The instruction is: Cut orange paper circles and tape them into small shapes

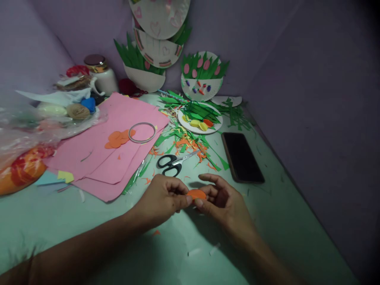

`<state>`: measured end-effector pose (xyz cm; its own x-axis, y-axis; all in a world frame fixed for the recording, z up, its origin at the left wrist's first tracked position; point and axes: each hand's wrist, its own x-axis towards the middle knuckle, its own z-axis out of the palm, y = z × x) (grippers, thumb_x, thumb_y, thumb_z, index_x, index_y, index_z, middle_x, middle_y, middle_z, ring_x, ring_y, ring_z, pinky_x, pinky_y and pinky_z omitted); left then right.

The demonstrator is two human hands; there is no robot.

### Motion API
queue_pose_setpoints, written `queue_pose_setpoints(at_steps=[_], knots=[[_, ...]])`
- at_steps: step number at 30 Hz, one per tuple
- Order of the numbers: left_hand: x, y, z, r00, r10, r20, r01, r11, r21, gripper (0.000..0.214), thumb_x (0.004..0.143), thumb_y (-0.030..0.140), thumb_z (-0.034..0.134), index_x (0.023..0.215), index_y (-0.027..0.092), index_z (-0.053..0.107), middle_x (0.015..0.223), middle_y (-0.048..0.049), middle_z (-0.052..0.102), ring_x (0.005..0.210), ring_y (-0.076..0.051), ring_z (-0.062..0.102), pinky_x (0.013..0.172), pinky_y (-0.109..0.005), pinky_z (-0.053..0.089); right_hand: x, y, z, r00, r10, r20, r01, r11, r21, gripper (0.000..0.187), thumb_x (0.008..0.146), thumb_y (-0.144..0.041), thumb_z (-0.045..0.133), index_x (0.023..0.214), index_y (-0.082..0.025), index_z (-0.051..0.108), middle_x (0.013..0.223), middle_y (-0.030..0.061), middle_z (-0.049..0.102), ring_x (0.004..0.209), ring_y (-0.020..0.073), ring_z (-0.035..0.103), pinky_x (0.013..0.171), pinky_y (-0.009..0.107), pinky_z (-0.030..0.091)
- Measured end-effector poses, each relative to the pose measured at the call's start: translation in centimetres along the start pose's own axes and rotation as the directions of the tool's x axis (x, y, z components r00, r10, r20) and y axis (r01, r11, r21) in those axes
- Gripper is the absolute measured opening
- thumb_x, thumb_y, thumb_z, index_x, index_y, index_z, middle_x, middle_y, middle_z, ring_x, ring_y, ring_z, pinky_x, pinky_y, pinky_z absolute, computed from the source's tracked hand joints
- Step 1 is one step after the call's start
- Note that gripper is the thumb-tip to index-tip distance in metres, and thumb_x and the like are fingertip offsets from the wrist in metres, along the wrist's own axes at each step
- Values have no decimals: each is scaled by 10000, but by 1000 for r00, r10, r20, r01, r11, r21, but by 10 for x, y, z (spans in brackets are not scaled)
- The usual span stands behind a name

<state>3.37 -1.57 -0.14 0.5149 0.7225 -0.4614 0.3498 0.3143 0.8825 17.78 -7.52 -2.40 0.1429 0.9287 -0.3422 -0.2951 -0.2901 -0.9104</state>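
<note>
Between my two hands is a small orange paper oval (197,194), held a little above the table. My left hand (162,198) pinches its left edge between thumb and fingers. On the opposite side, the thumb and fingers of my right hand (224,200) grip the lower right edge, while its index finger stays raised. Black-handled scissors (175,163) lie just beyond my left hand, blades pointing to the right. More orange paper cutouts (118,139) rest in an overlapping pile on pink paper sheets (103,162), beside a round ring (141,132).
Green and orange paper scraps (190,142) litter the table around a paper plate (182,118) bearing green strips and yellow pieces. A dark phone (242,157) lies at right. Decorated half-plates (202,85) lean on the wall. Plastic bags (26,138) and a lidded white mug (105,81) stand left.
</note>
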Motion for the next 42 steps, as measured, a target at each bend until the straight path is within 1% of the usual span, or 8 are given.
queue_pose_setpoints(at_steps=[4, 8, 16, 24, 28, 35, 39, 42], knots=[[-1, 7, -12, 978, 167, -123, -134, 961, 241, 147, 683, 264, 585, 682, 133, 653, 542, 21, 573, 504, -95, 478, 483, -203, 361, 1, 3, -2, 997, 50, -61, -53, 997, -49, 265, 552, -242, 805, 774, -156, 689, 596, 4, 662, 547, 108, 576, 563, 242, 476], [0, 16, -39, 857, 405, -318, -163, 799, 579, 188, 734, 261, 545, 820, 161, 680, 730, -17, 670, 662, -152, 584, 606, -243, 428, 4, 3, -6, 992, 68, -110, -49, 985, 165, 251, 512, -270, 833, 686, -157, 690, 613, 12, 678, 530, 124, 601, 549, 263, 514], [5, 9, -61, 898, 408, -167, 13, 353, 935, 244, 783, 190, 463, 953, 159, 635, 878, -90, 596, 867, -253, 557, 731, -358, 441, 12, -15, -2, 986, 153, -67, -139, 972, 188, 305, 468, -222, 849, 720, -135, 700, 595, 3, 654, 512, 105, 584, 531, 238, 529], [19, -5, -44, 813, 582, 18, -223, 282, 933, 228, 805, 153, 456, 967, 121, 613, 959, -112, 586, 947, -253, 492, 834, -389, 409, 23, -13, 5, 989, 141, -45, -131, 976, 173, 217, 506, -249, 836, 637, -161, 687, 592, -20, 649, 527, 77, 548, 510, 175, 470], [25, -5, -35, 839, 540, 66, -229, 240, 943, 232, 771, 122, 453, 945, 129, 607, 916, -110, 601, 908, -264, 520, 817, -413, 412, 22, -9, 5, 984, 155, -85, -138, 974, 179, 234, 497, -269, 841, 624, -160, 677, 556, -23, 627, 505, 71, 516, 473, 162, 425], [18, 8, -35, 922, 363, -131, 3, 332, 943, 328, 652, 49, 438, 920, 174, 581, 813, -73, 643, 748, -269, 612, 605, -359, 444, 25, -4, -2, 993, 62, -98, -42, 981, 191, 231, 522, -279, 828, 680, -165, 705, 586, -27, 608, 545, 70, 501, 537, 172, 418], [10, 12, -42, 872, 360, -331, -26, 709, 705, 408, 670, 136, 511, 1061, 243, 562, 867, -23, 664, 825, -225, 625, 709, -342, 460, 25, -4, -3, 995, 40, -93, -16, 970, 245, 189, 549, -304, 813, 640, -182, 701, 580, -31, 592, 556, 82, 496, 558, 195, 419], [7, 12, -44, 913, 218, -344, -111, 946, 305, 518, 627, 213, 592, 1142, 197, 548, 803, -24, 662, 723, -183, 631, 615, -266, 472, 25, -6, -1, 993, 28, -117, 5, 961, 277, 204, 533, -321, 820, 610, -181, 693, 562, -33, 577, 550, 82, 485, 548, 194, 404]])
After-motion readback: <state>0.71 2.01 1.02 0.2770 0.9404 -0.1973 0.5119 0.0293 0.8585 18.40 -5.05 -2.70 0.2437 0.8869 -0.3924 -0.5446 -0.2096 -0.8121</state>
